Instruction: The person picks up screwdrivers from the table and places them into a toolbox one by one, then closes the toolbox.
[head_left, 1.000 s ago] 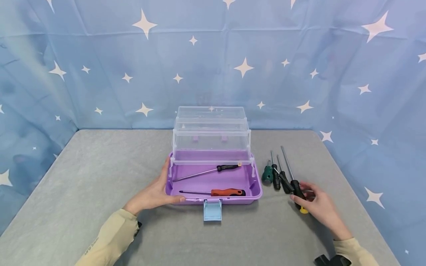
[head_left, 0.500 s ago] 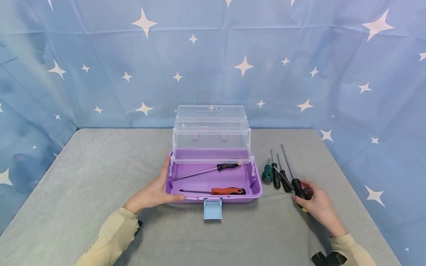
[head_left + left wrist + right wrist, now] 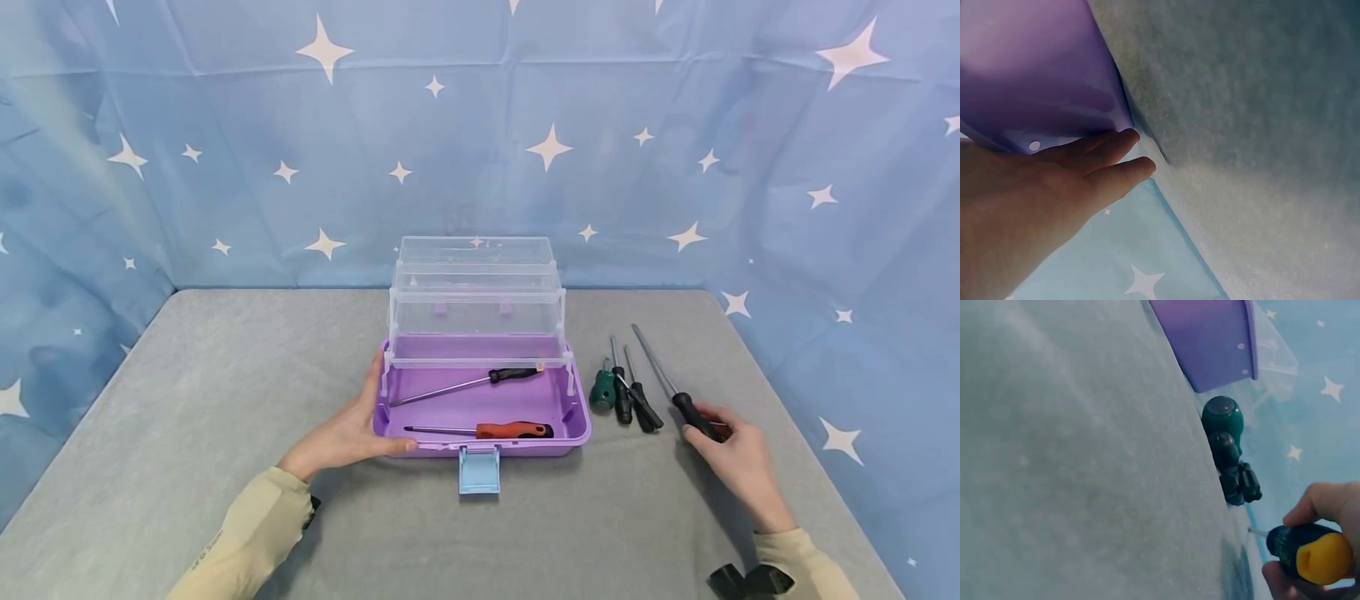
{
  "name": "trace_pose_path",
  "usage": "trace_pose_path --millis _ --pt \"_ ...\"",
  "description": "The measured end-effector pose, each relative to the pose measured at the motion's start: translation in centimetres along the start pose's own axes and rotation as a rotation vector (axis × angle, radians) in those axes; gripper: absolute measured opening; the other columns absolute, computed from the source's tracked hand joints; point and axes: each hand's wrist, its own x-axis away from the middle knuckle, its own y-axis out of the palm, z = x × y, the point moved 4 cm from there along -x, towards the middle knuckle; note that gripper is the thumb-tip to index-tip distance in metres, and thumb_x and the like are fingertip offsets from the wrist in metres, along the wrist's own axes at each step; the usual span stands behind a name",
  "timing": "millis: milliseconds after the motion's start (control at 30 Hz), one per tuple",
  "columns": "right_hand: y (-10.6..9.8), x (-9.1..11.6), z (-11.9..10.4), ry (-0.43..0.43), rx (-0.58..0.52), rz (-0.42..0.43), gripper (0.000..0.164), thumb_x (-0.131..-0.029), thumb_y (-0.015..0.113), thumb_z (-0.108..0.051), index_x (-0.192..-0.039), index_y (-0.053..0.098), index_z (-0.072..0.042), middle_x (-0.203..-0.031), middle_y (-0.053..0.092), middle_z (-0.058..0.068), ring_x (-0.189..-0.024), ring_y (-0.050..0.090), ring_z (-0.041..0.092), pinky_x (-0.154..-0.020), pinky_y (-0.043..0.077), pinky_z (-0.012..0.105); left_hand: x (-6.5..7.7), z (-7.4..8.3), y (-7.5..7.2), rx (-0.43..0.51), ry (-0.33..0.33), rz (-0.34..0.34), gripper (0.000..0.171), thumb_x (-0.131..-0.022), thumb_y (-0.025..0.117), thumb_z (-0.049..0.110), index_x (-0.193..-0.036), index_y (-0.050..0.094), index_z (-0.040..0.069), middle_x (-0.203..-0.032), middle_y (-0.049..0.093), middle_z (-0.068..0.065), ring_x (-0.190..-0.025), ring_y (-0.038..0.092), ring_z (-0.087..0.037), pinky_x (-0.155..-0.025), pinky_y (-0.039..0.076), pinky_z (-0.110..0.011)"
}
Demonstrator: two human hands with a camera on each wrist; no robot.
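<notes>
A purple toolbox (image 3: 480, 451) stands with its clear trays (image 3: 477, 283) raised at the back. My left hand (image 3: 347, 433) rests against its left corner, thumb on the front rim and straight fingers along the side wall (image 3: 1041, 75). Between fingers and thumb, my right hand (image 3: 738, 461) grips a long screwdriver (image 3: 686, 403) by its black handle, its shaft slanting up to the left. The yellow handle end (image 3: 1324, 558) shows in the right wrist view. Inside the box lie a black-handled screwdriver (image 3: 512, 375) and an orange-handled screwdriver (image 3: 513, 431).
Right of the box lie a stubby green screwdriver (image 3: 602, 390) and several black-handled screwdrivers (image 3: 623, 405), close together. A light blue latch (image 3: 479, 472) hangs at the box's front. The grey tabletop (image 3: 247, 375) ends at a blue star-patterned curtain (image 3: 480, 117).
My right hand has shifted a little to the right with the long screwdriver, whose handle has drawn away from the other screwdrivers. The left hand and the box have stayed put.
</notes>
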Motion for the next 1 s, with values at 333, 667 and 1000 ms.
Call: trace_pose_path --millis 333,667,1000 --pt "-0.7 -0.4 0.6 -0.014 -0.016 0.059 0.033 -0.082 0.066 -0.004 -0.113 0.065 0.006 -0.095 0.066 0.028 -0.069 0.044 -0.005 -0.058 0.034 0.017 -0.1 0.1 0.0 0.001 0.037 0.005 0.133 -0.073 0.086 0.031 -0.152 -0.02 0.015 -0.159 -0.001 -0.018 -0.142 0.014 -0.038 -0.109 0.019 -0.058" --pt "-0.9 -0.6 0.7 0.04 -0.024 0.118 0.029 -0.083 0.069 -0.006 -0.111 0.067 0.002 -0.101 0.066 0.025 -0.074 0.043 -0.011 -0.062 0.036 0.016 -0.1 0.0 0.1 0.002 0.042 0.0 0.133 -0.073 0.085 0.031 -0.152 -0.021 0.016 -0.16 -0.003 -0.017 -0.142 0.013 -0.037 -0.11 0.019 -0.058" --pt "-1.3 -0.7 0.7 0.17 -0.134 0.216 0.03 -0.083 0.069 -0.006 -0.113 0.067 0.0 -0.085 0.051 -0.028 -0.074 0.047 -0.004 -0.063 0.035 0.011 -0.1 0.0 0.1 0.002 0.049 0.001 0.132 -0.073 0.085 0.03 -0.152 -0.02 0.017 -0.159 -0.002 -0.019 -0.142 0.014 -0.04 -0.109 0.019 -0.059"
